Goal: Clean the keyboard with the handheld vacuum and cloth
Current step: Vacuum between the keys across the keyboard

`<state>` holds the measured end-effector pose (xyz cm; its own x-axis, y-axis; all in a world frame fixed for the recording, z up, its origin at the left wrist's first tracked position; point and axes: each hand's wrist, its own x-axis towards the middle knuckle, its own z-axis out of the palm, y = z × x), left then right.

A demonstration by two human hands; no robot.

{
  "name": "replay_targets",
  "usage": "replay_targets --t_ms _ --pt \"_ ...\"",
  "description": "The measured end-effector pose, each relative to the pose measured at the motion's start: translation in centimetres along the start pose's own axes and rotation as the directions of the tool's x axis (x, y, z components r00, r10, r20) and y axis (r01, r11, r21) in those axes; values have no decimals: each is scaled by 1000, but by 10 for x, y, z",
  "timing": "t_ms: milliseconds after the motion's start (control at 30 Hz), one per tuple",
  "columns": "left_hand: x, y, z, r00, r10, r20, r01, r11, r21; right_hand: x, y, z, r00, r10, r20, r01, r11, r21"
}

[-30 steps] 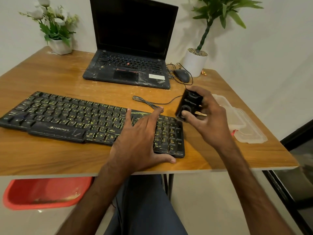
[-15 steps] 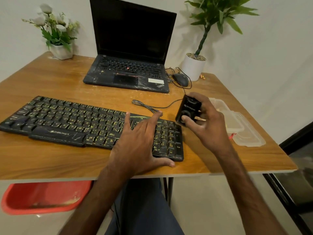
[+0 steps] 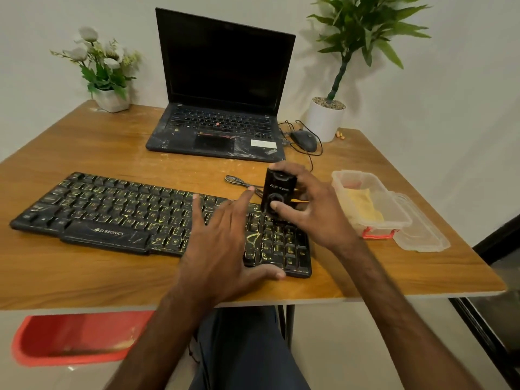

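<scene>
Brings vacuum [image 3: 278,190] from 3 o'clock onto keyboard [image 3: 112,209], right hand [image 3: 318,218] gripping; left hand [image 3: 222,249] spread flat, bracing. Keep passes low, slow.

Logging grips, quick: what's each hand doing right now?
Left hand: open, spread flat on the keyboard.
Right hand: gripping the vacuum.

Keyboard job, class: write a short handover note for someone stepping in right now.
Left hand: open, flat on the right end of the keyboard.
Right hand: grips the vacuum, upright over the keyboard's far right corner.
Cloth: in the clear box, right of the keyboard.
Done: vacuum in hand.
Left: vacuum the yellow-flecked keys, then wipe with the cloth.
</scene>
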<state>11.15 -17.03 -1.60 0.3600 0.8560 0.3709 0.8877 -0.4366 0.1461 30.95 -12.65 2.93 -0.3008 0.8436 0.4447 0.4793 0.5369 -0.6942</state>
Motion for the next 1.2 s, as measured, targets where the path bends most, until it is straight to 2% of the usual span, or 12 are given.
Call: replay_targets --t_ms 133,300,400,467,533,667,800,967,1100,1200 --pt "-1 -1 0 1000 -21 12 21 1000 15 14 4 -5 1000 -9 -5 8 987 -158" --pt "-3 0 0 999 -12 -33 11 1000 -25 12 -2 4 997 -51 63 55 996 -71" --pt "-4 1 0 1000 -8 -22 7 999 -47 17 4 1 1000 -25 11 26 993 -119" --pt "-5 1 0 1000 -11 -28 10 998 -57 15 4 0 1000 -19 -23 18 998 -57" --pt "-5 0 0 999 -26 -37 24 999 -48 10 1 3 999 -30 12 30 1000 -8" --pt "-5 0 0 998 -38 -47 36 998 -42 13 7 -1 1000 -20 -3 20 991 -136" --pt "-5 -1 3 997 -39 -66 37 999 -29 7 3 2 1000 -29 3 29 999 -35" --pt "-5 -1 4 996 -55 -64 54 998 -12 12 8 -3 1000 -22 5 23 991 -135" --pt "-5 -2 4 996 -59 -60 59 998 0 8 0 5 997 -31 73 35 999 -42" --pt "-5 -2 3 997 -58 -53 58 998 6 14 6 -2 1000 -15 24 17 996 -90"
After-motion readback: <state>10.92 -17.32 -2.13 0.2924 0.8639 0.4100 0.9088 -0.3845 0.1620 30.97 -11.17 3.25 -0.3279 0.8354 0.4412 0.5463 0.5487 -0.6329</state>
